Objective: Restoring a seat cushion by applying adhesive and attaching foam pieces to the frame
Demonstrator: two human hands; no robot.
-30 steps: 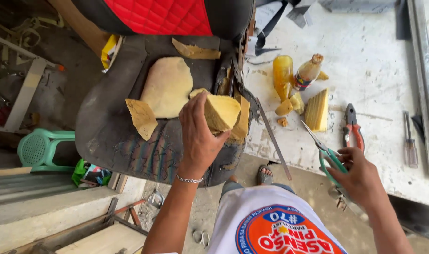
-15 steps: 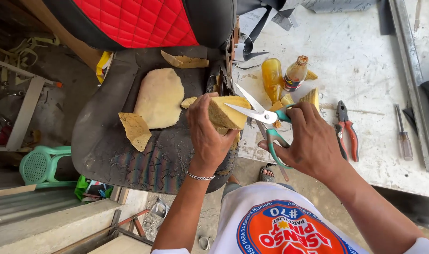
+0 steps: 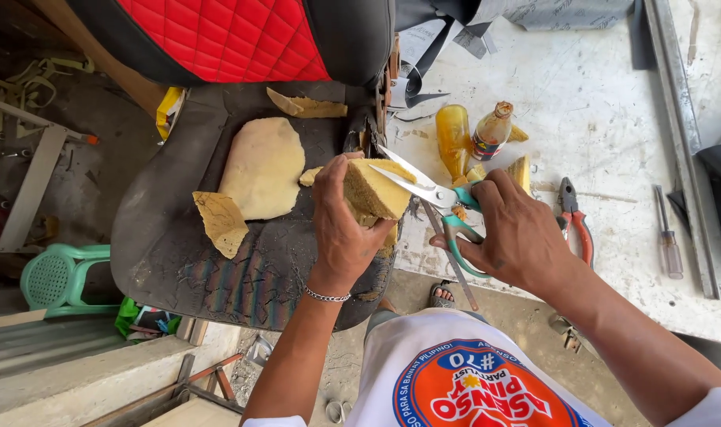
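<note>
My left hand [image 3: 340,225] grips a thick yellow foam block [image 3: 378,188] over the right edge of a worn dark seat base [image 3: 218,269]. My right hand [image 3: 514,233] holds teal-handled scissors [image 3: 431,194], whose blades are spread apart around the top edge of the block. A flat pale foam sheet [image 3: 263,166] and smaller foam scraps [image 3: 222,221] lie on the seat. A red quilted seat back [image 3: 234,35] stands behind it.
To the right is a dirty white bench [image 3: 613,95] with two bottles [image 3: 491,130], red-handled pliers [image 3: 574,217], a screwdriver [image 3: 667,233] and a metal rail [image 3: 685,142]. A green plastic stool [image 3: 56,277] stands at the lower left. My sandalled foot [image 3: 443,294] shows below.
My right hand took the scissors off the bench and brought them left to the foam block. The blades now straddle its top edge. My left hand kept hold of the block.
</note>
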